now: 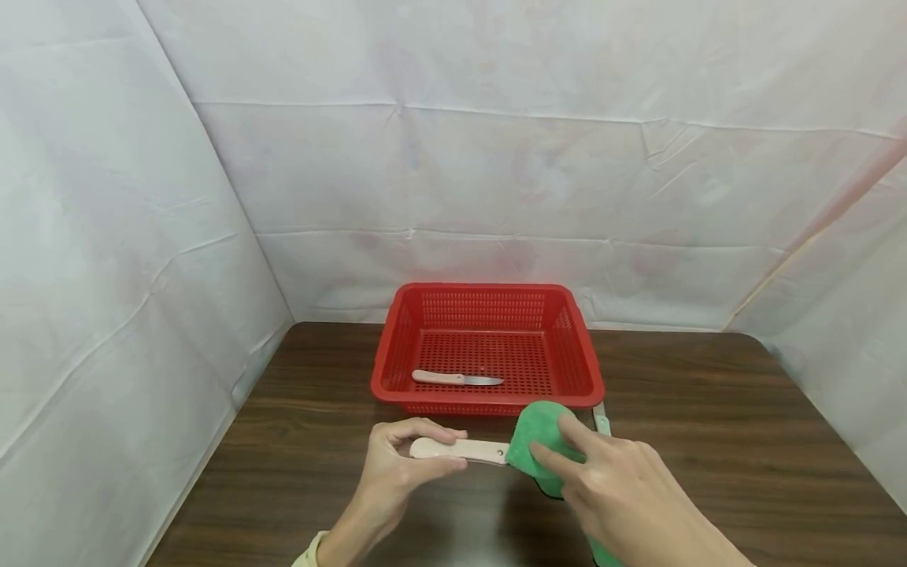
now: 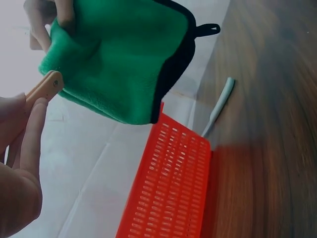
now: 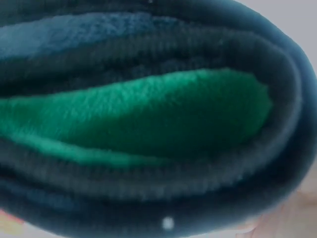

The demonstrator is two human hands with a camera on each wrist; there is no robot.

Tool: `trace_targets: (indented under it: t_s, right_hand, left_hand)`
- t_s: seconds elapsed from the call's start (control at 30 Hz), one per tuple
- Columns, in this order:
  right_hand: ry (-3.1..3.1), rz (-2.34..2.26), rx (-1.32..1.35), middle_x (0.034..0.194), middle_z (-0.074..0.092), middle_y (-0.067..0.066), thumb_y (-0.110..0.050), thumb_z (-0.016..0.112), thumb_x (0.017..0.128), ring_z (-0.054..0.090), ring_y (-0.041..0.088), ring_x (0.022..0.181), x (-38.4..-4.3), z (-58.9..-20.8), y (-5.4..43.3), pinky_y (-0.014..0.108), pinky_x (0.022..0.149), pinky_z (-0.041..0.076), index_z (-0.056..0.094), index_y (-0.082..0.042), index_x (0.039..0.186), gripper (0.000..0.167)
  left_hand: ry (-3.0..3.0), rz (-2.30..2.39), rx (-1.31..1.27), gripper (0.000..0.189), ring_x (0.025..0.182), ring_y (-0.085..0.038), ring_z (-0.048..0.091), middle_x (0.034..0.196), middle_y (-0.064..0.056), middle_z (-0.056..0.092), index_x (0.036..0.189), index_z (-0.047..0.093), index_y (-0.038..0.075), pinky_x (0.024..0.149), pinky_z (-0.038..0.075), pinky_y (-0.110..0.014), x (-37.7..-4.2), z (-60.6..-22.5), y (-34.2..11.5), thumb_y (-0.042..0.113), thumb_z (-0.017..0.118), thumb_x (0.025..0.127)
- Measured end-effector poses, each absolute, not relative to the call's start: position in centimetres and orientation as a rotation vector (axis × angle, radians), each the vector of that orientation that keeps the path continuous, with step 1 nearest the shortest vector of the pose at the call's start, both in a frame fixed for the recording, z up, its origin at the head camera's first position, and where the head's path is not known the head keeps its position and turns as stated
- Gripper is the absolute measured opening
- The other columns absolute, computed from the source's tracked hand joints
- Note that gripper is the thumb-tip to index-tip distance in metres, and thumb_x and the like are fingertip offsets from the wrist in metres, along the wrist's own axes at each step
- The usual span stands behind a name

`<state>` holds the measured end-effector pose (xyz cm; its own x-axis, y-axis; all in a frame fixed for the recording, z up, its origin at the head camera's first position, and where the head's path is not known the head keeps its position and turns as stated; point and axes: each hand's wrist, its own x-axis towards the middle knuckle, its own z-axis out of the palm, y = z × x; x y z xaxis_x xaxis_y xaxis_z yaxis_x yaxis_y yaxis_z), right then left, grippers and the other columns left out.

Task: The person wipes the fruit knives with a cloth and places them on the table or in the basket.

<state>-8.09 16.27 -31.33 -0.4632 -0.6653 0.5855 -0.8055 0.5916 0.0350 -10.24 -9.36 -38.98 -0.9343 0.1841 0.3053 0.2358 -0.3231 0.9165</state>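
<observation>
My left hand (image 1: pixel 388 466) pinches the pale handle (image 1: pixel 482 450) of a knife between thumb and fingers, with the handle pointing right. The green cloth (image 1: pixel 540 429), edged in black, is folded over the blade end, so the blade is hidden. My right hand (image 1: pixel 618 482) grips this cloth from the right side, its fingers pressing on top. In the left wrist view the cloth (image 2: pixel 119 59) hangs down with a black loop at its corner. Folds of the same cloth (image 3: pixel 138 114) fill most of the right wrist view.
Behind the hands stands a red perforated basket (image 1: pixel 489 403) on the dark wooden table (image 1: pixel 319 409). Inside lies a small knife (image 1: pixel 457 379) with a pale handle. Another knife (image 2: pixel 222 101) with a light green handle lies beside the basket's right front corner. White sheeting (image 1: pixel 496 173) surrounds the table.
</observation>
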Motion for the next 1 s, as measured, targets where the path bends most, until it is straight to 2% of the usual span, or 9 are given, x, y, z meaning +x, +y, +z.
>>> trace_targets:
  t_s: [0.03, 0.13, 0.27, 0.3, 0.4, 0.53, 0.87, 1.0]
  right_hand:
    - [-2.276, 0.338, 1.180, 0.089, 0.048, -0.001, -0.011, 0.029, 0.082, 0.018, -0.001, 0.050, -8.1, -31.4, 16.3, 0.009, 0.040, 0.020, 0.068, -0.018, 0.099, 0.044]
    - [-2.295, 0.332, 1.199, 0.088, 0.047, -0.002, -0.003, 0.048, 0.074, 0.019, -0.001, 0.050, -8.0, -31.4, 16.3, 0.009, 0.039, 0.023, 0.068, -0.018, 0.098, 0.035]
    - [-2.315, 0.321, 1.187, 0.089, 0.048, -0.003, 0.003, 0.063, 0.057, 0.017, -0.001, 0.050, -7.9, -31.5, 16.4, 0.008, 0.040, 0.019, 0.069, -0.019, 0.096, 0.045]
    - [-2.323, 0.315, 1.182, 0.089, 0.048, -0.003, 0.003, 0.062, 0.058, 0.016, -0.002, 0.050, -7.8, -31.5, 16.4, 0.008, 0.040, 0.018, 0.069, -0.019, 0.096, 0.045]
    - [-2.310, 0.308, 1.178, 0.088, 0.048, -0.004, -0.003, 0.046, 0.074, 0.016, -0.001, 0.051, -7.8, -31.5, 16.7, 0.008, 0.041, 0.016, 0.069, -0.019, 0.094, 0.035]
    - [-2.294, 0.316, 1.167, 0.089, 0.049, -0.003, -0.016, 0.020, 0.084, 0.017, -0.002, 0.052, -7.8, -31.6, 17.3, 0.008, 0.042, 0.016, 0.070, -0.019, 0.093, 0.050]
    - [-2.289, 0.322, 1.147, 0.089, 0.050, -0.002, -0.018, 0.019, 0.086, 0.017, -0.003, 0.052, -7.7, -31.7, 17.6, 0.008, 0.042, 0.015, 0.072, -0.017, 0.093, 0.053]
    - [-2.309, 0.343, 1.126, 0.086, 0.046, -0.004, -0.009, 0.038, 0.079, 0.017, -0.003, 0.052, -7.5, -31.6, 17.9, 0.007, 0.042, 0.015, 0.073, -0.017, 0.095, 0.039]
  left_hand:
    - [-1.807, -2.469, -0.556, 0.025, 0.081, -0.025, 0.068, 0.093, -0.027, 0.068, 0.087, 0.062, -0.018, 0.067, 0.056, -0.032, -10.2, -39.0, -9.3, -0.009, 0.077, 0.069]
    - [-1.794, -2.476, -0.545, 0.024, 0.080, -0.024, 0.068, 0.093, -0.024, 0.069, 0.086, 0.063, -0.016, 0.067, 0.056, -0.032, -10.1, -38.9, -9.2, -0.010, 0.077, 0.068]
    - [-1.753, -2.510, -0.537, 0.020, 0.081, -0.023, 0.068, 0.092, -0.020, 0.070, 0.085, 0.069, -0.004, 0.067, 0.056, -0.031, -10.1, -38.9, -9.3, -0.011, 0.076, 0.067]
    - [-1.743, -2.525, -0.525, 0.022, 0.081, -0.024, 0.068, 0.092, -0.019, 0.070, 0.084, 0.071, 0.000, 0.068, 0.056, -0.031, -10.0, -38.9, -9.4, -0.011, 0.076, 0.066]
    - [-1.728, -2.547, -0.492, 0.028, 0.083, -0.024, 0.068, 0.092, -0.017, 0.071, 0.083, 0.073, 0.008, 0.068, 0.056, -0.030, -10.0, -38.9, -9.8, -0.013, 0.076, 0.065]
    - [-1.722, -2.545, -0.457, 0.031, 0.082, -0.025, 0.068, 0.091, -0.016, 0.071, 0.080, 0.073, 0.010, 0.068, 0.056, -0.031, -10.0, -38.9, -10.4, -0.015, 0.075, 0.064]
    - [-1.730, -2.557, -0.448, 0.030, 0.083, -0.026, 0.068, 0.092, -0.016, 0.071, 0.081, 0.073, 0.010, 0.068, 0.056, -0.033, -9.8, -38.7, -10.6, -0.015, 0.075, 0.065]
    - [-1.744, -2.531, -0.491, 0.028, 0.084, -0.027, 0.068, 0.092, -0.017, 0.071, 0.082, 0.073, 0.008, 0.068, 0.056, -0.032, -9.7, -38.7, -10.6, -0.014, 0.075, 0.066]
